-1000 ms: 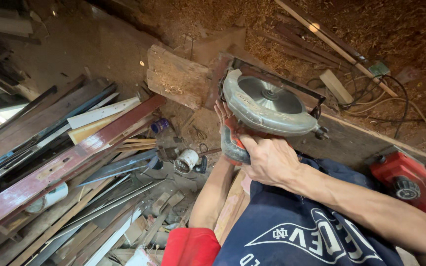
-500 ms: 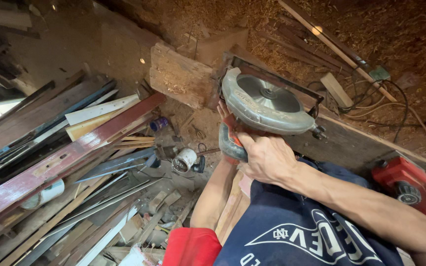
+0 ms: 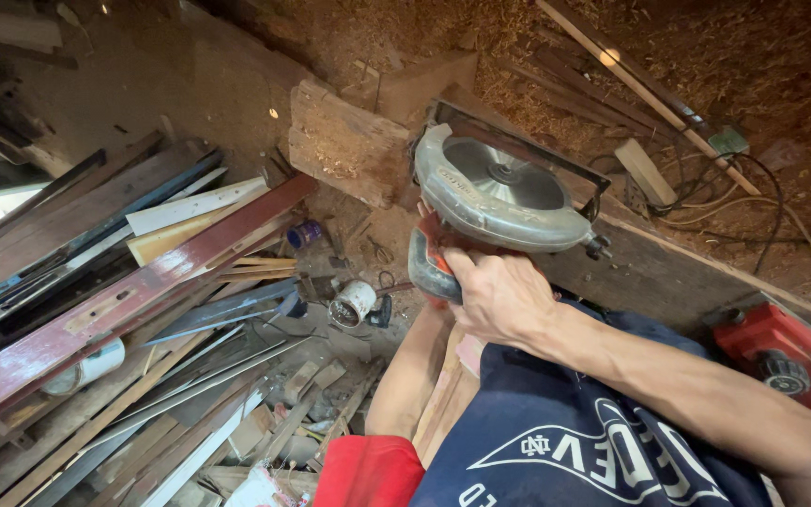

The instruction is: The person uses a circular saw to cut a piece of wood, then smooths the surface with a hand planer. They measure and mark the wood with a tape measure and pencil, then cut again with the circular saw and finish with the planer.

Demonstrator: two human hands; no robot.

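My right hand (image 3: 499, 299) grips the grey and red handle of a circular saw (image 3: 497, 192). Its round metal guard and blade face up at me. The saw is held over a long dark plank (image 3: 650, 272) that runs to the right. A rough wooden block (image 3: 344, 141) stands just left of the saw. My left forearm (image 3: 410, 376) reaches up under the saw beside a narrow wooden strip (image 3: 441, 399). The left hand itself is hidden behind the saw and my right hand.
A heap of planks, slats and a long dark red board (image 3: 133, 291) fills the left side. A small white can (image 3: 354, 302) and a blue cap (image 3: 304, 233) lie on the dirt. A red power tool (image 3: 781, 361) sits at right, with cables (image 3: 743, 202) and sawdust behind.
The saw and my right hand have shifted very slightly up and left. Nothing else has visibly moved.
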